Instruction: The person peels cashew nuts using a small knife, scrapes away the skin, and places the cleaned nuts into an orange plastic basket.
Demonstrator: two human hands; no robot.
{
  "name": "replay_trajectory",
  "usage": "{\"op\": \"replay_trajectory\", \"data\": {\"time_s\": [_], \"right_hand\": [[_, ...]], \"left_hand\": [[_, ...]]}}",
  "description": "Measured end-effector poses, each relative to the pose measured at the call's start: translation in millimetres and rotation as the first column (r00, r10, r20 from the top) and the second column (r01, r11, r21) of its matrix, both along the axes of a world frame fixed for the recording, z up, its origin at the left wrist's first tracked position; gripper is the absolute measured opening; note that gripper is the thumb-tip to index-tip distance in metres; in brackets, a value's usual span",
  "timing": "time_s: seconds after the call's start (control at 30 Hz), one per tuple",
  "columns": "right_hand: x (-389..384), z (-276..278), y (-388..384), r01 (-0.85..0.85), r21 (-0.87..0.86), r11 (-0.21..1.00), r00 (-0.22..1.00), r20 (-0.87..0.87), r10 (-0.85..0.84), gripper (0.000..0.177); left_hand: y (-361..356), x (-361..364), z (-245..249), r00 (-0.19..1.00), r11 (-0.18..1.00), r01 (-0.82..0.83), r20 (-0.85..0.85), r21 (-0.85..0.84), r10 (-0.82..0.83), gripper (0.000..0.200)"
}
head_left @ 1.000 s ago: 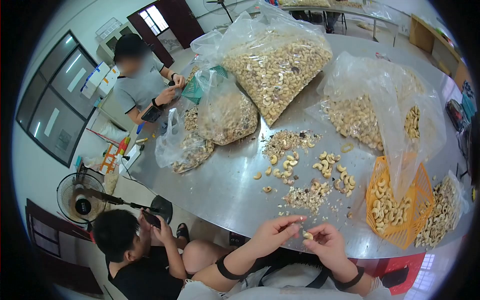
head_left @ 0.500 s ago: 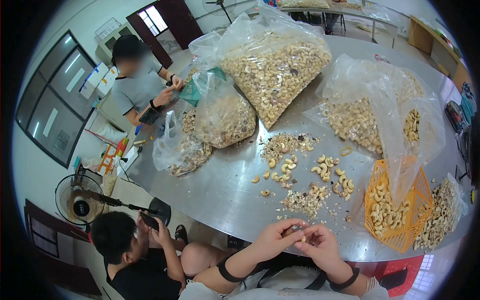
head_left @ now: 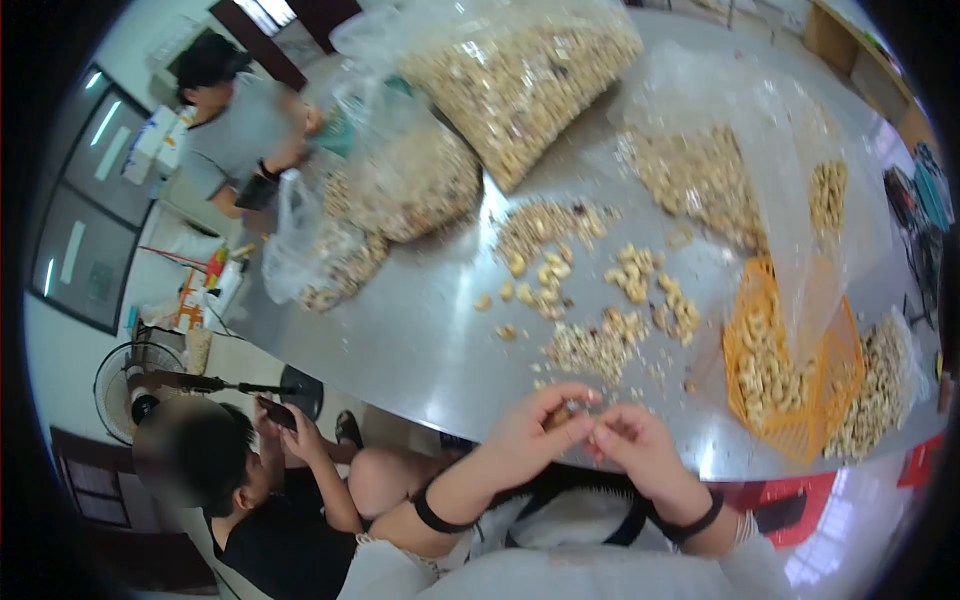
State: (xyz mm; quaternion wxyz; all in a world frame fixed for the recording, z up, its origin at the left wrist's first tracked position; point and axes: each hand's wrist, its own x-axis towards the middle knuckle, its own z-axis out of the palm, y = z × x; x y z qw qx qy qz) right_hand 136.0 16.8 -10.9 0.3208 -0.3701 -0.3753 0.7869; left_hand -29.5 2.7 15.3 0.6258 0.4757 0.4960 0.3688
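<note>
My left hand [head_left: 535, 435] is closed round a small brown object [head_left: 560, 415] with a shiny bit at its end; blur hides its exact kind. Close beside it, my right hand [head_left: 645, 455] pinches what looks like a cashew nut at the fingertips, mostly hidden by the fingers. Both hands are nearly touching, above the table's near edge. Just beyond them lies a pile of chopped cashew bits [head_left: 590, 350]. Whole cashews [head_left: 635, 272] sit in small groups behind it. To the right, an orange plastic basket [head_left: 838, 375] holds more cashews [head_left: 770, 375].
Large clear bags of cashews [head_left: 530, 90] stand on the metal table [head_left: 400, 330], with another bag [head_left: 700, 185] at right. A bag of pieces [head_left: 880, 370] lies beside the basket. One person [head_left: 230, 130] works at far left; another [head_left: 280, 500] sits nearby with a phone.
The view has tilted, so table things appear higher and slightly left. My hands remain together, fingers slightly shifted. The standing person's hands have moved beside the green basket.
</note>
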Motion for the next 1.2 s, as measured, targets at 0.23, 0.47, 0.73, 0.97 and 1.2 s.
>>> {"op": "replay_trajectory", "data": {"time_s": [0.23, 0.47, 0.73, 0.97, 1.2], "right_hand": [[3, 0, 3, -0.055, -0.161, 0.986, 0.984, -0.176, 0.026, 0.015], [2, 2, 2, 0.029, -0.152, 0.988, 0.965, -0.253, -0.067, 0.015], [2, 5, 2, 0.102, -0.086, 0.991, 0.955, -0.272, -0.122, 0.014], [3, 3, 1, 0.104, -0.095, 0.99, 0.949, -0.287, -0.128, 0.013], [-1, 1, -3, 0.165, -0.016, 0.986, 0.955, -0.246, -0.164, 0.013]], "left_hand": [[-2, 2, -4, 0.999, 0.999, -0.034, 0.03, -0.002, 0.034, 0.024], [-7, 2, 5, 0.998, 0.992, -0.019, -0.055, 0.123, 0.026, 0.029], [-9, 4, -6, 0.97, 0.932, 0.085, -0.244, 0.352, 0.004, 0.036], [-6, 9, -6, 0.977, 0.909, 0.036, -0.205, 0.414, 0.055, 0.035], [-6, 9, 1, 0.942, 0.914, 0.074, -0.328, 0.4, 0.067, 0.032]]}}
